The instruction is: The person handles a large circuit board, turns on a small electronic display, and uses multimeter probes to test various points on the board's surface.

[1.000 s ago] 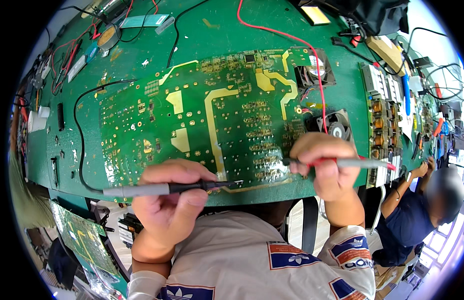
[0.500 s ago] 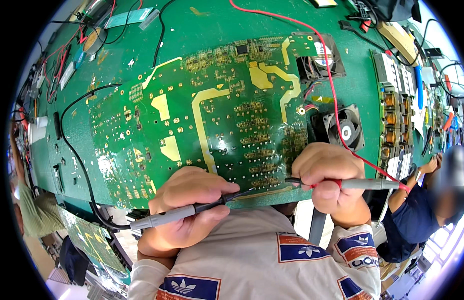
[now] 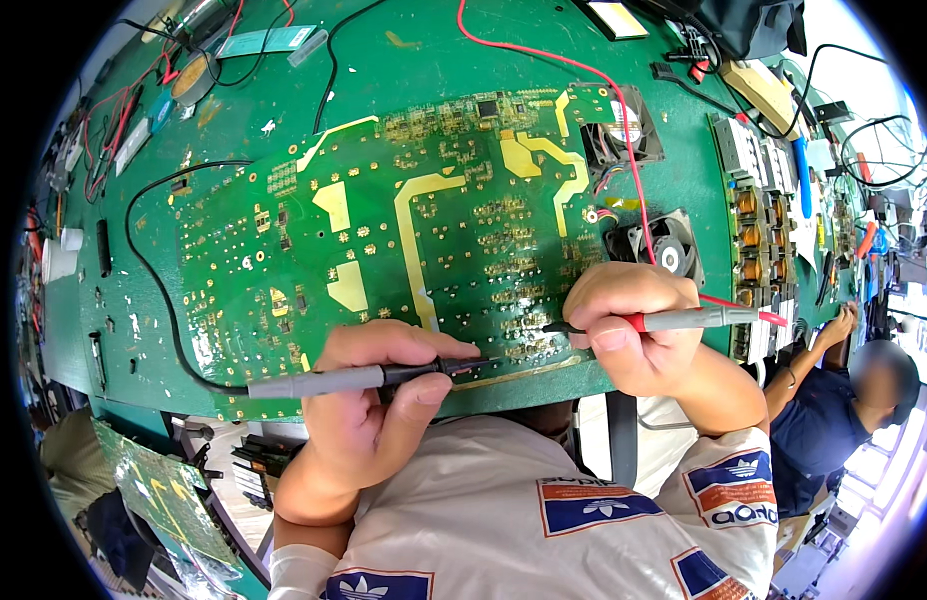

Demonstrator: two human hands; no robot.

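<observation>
A large green circuit board (image 3: 384, 270) lies on the green bench, covered with solder joints and pale yellow copper areas. At its near edge my left hand (image 3: 379, 385) is closed around a grey and black test probe (image 3: 319, 382), whose tip points right over the board. My right hand (image 3: 639, 325) pinches a grey and red test probe (image 3: 684, 319), its dark tip angled left over the rows of solder joints near the lower right. Whether either tip touches the board I cannot tell. A black lead (image 3: 149, 270) runs from the left probe.
Two black cooling fans (image 3: 669, 250) sit by the board's right edge. A red lead (image 3: 624, 120) crosses above them. Farther right stands a board with copper coils (image 3: 752, 235). Another person (image 3: 834, 410) works at the right. A second circuit board (image 3: 164, 490) is at lower left.
My right hand and its probe have shifted up and left over the board. My left hand has moved slightly, its probe now nearly level. The view has shifted a little.
</observation>
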